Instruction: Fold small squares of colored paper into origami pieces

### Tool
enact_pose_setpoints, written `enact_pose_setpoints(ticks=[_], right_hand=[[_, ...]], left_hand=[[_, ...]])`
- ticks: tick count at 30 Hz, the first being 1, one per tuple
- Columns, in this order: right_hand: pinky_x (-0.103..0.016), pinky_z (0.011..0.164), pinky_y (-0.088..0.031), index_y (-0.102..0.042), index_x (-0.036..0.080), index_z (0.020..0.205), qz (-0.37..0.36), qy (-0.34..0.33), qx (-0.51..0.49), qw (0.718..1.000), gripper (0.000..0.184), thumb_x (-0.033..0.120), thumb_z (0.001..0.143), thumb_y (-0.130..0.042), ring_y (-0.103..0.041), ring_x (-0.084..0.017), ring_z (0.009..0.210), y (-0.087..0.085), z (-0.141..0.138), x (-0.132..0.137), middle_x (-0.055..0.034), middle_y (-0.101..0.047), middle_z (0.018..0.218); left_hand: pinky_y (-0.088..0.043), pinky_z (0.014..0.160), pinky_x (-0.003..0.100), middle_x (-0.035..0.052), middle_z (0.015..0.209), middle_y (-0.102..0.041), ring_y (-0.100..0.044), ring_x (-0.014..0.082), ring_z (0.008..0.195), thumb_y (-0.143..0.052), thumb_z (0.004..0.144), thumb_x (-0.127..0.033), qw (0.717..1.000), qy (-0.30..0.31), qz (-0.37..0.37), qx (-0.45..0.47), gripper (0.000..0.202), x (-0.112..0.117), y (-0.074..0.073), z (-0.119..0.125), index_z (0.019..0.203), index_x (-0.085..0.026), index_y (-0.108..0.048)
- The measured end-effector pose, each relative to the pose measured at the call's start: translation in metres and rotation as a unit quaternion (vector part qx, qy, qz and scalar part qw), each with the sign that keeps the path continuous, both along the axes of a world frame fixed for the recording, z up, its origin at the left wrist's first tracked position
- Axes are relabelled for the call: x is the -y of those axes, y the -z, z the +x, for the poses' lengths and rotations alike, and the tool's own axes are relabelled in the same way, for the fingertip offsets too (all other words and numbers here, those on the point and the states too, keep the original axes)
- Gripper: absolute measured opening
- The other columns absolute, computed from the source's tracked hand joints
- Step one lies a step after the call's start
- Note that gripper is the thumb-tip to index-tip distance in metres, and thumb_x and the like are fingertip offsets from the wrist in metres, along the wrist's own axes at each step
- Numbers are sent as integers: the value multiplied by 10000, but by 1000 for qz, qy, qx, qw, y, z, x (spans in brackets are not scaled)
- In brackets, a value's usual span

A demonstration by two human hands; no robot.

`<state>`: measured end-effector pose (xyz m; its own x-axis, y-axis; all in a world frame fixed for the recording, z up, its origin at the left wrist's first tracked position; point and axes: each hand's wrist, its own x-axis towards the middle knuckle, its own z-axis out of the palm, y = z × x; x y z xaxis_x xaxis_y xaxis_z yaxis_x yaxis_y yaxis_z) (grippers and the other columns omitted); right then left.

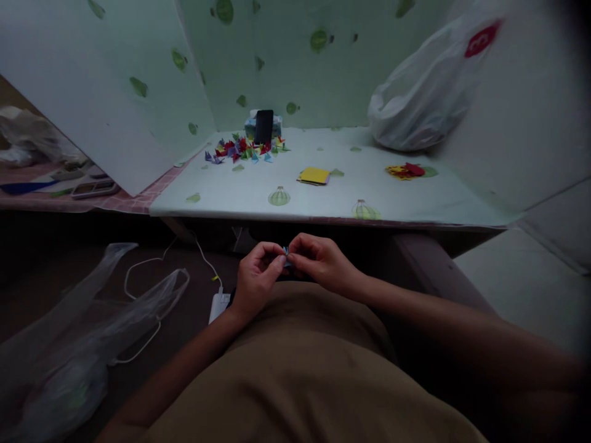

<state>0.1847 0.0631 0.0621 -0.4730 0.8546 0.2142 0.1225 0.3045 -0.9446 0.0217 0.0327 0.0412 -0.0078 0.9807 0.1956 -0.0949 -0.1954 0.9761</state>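
Note:
My left hand (257, 275) and my right hand (319, 261) meet over my lap, just below the table's front edge. Both pinch a small blue piece of folded paper (285, 251), of which only a tip shows between the fingertips. On the table (258, 191) beyond lies a stack of square paper sheets (314, 176) with a yellow one on top. Farther back is a heap of small folded paper pieces (244, 149) in several colours. A few red and yellow pieces (406, 170) lie at the right.
A dark phone (263, 127) stands upright against a box at the back. A white plastic bag (422, 92) sits at the back right. Clear plastic bags (83, 332), a white cable (143, 289) and a white charger block (218, 306) lie at my left. Patterned panels wall the table.

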Motion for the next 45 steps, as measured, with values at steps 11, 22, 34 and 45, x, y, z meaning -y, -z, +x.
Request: enact_pose_setpoints(ticks=[11,22,34,45], right_hand=[[-226,538,-390,-573,172,828,85,12,27,996,117,268,894,-567,-518,-101,583,4,2,0,11,-579,685],[-214,528,-330,-545,158,727,188,71,73,977,100,124,821,-536,-447,-84,560,7,-3,3,26,-527,632],[-236,567,-397,-559,171,806,115,41,32,992,141,205,921,-483,-507,-103,590,6,-2,2,13,-552,668],[-236,523,-414,-562,169,788,-26,-1,-35,999,167,313,863,-598,-523,-112,579,5,-3,-2,10,-573,668]], left_hand=[[-490,581,220,-5,739,-616,-576,108,619,-651,834,-327,996,-28,19,-77,158,-1,5,-3,824,-172,-626],[-435,598,222,7,728,-617,-557,115,639,-592,849,-252,965,-67,81,-238,102,1,1,0,797,-168,-619],[-446,572,211,-7,699,-613,-551,108,605,-633,811,-288,990,-64,26,-122,117,-4,4,0,814,-172,-634],[-487,590,213,-11,715,-617,-564,96,611,-666,808,-326,1000,-5,-11,-12,171,-5,-1,-1,810,-156,-645]])
